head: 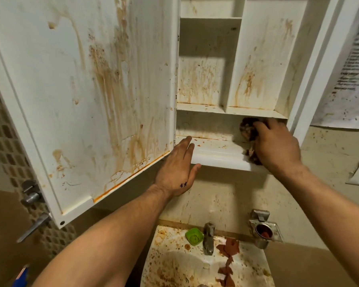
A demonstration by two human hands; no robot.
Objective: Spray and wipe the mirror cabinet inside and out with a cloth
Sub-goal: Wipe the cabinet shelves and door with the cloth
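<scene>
Seen from the head: grips a bunched, stained cloth (249, 130) in the right hand (278, 147), pressing it into the right end of the mirror cabinet (211, 83)'s lowest compartment. Rests the left hand (178, 168), fingers straight and holding nothing, against the bottom ledge beside the open door (81, 90). Nearer, below: a stained sink (153, 255) with a tap (208, 239).

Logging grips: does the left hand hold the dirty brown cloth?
No, the right hand grips the dirty brown cloth; the left hand lies flat, empty.
</scene>
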